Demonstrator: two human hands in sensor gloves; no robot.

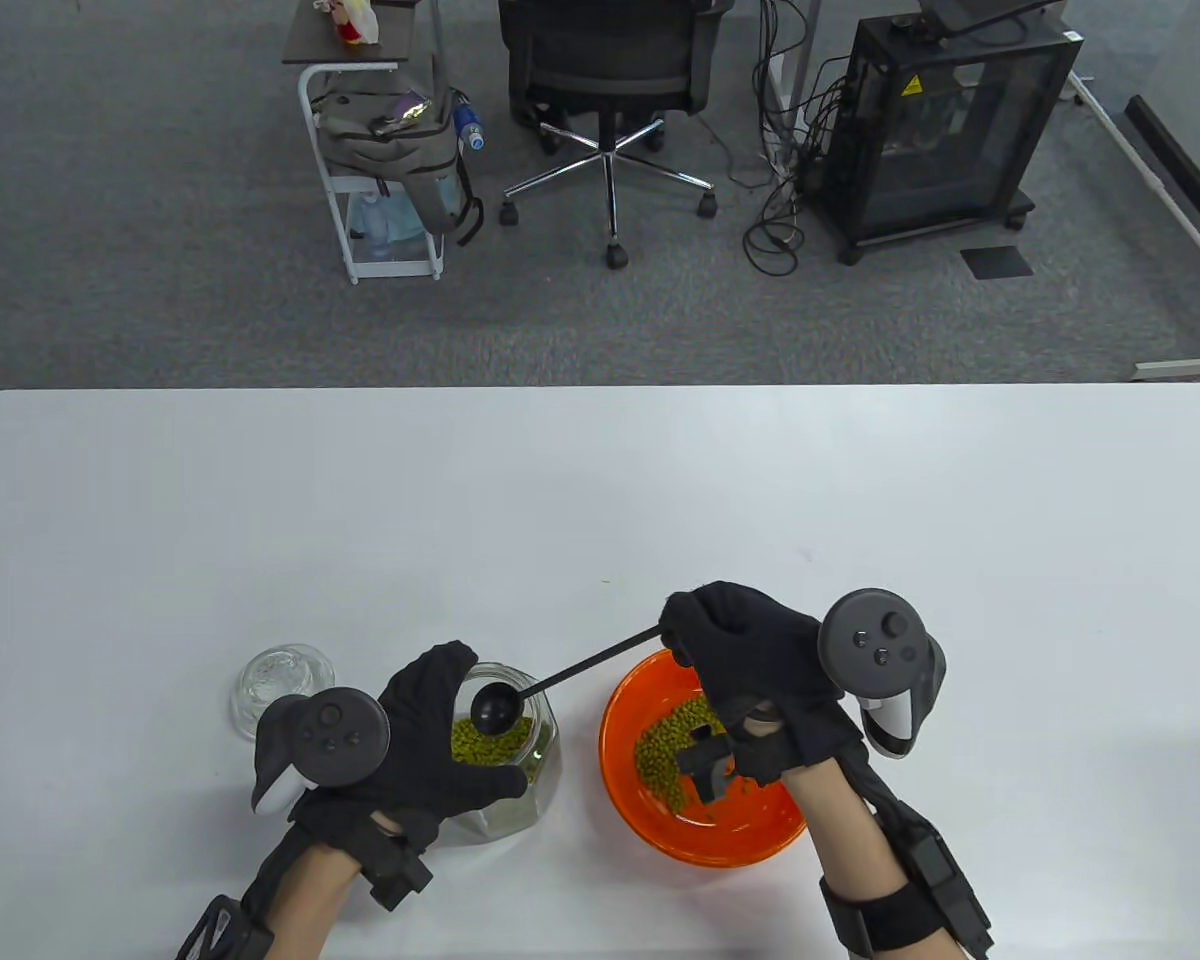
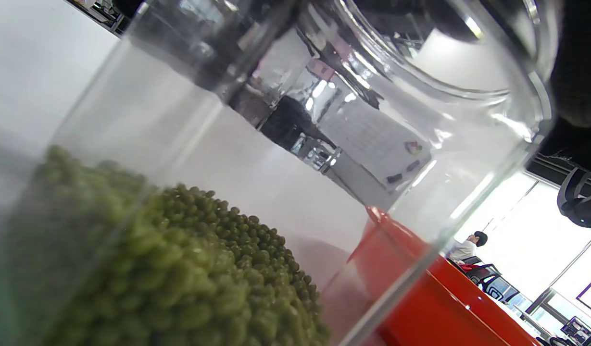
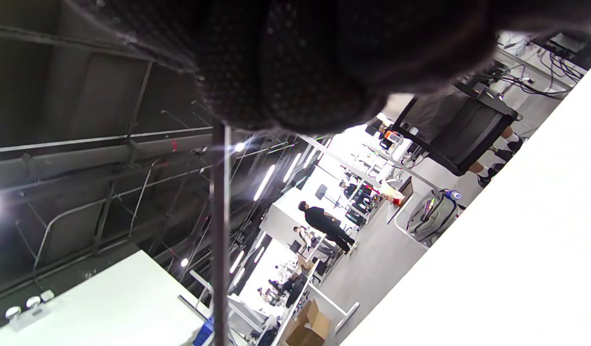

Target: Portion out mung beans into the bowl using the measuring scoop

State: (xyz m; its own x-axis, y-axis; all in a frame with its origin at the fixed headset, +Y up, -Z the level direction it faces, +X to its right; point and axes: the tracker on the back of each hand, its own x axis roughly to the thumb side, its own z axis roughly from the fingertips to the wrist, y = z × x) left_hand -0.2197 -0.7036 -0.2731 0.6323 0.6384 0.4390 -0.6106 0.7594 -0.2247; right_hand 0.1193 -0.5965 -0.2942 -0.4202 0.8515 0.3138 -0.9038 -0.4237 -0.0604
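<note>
A clear glass jar (image 1: 538, 752) with green mung beans (image 1: 487, 745) stands near the table's front edge. My left hand (image 1: 438, 738) grips the jar from the left. A black measuring scoop (image 1: 496, 709) hangs over the jar's mouth, its thin handle (image 1: 590, 662) running up right into my right hand (image 1: 738, 648), which grips the handle's end. An orange bowl (image 1: 700, 838) with mung beans (image 1: 672, 745) sits below the right hand. Up close in the left wrist view are the jar wall (image 2: 353, 120), the beans (image 2: 189, 269) and the bowl (image 2: 439, 307). The handle (image 3: 220, 230) crosses the right wrist view.
A glass lid (image 1: 278, 682) lies on the white table (image 1: 600, 500) left of the jar. Beyond the table's far edge stand an office chair (image 1: 610, 90), a rack with a backpack (image 1: 390, 140) and a black cabinet (image 1: 940, 130).
</note>
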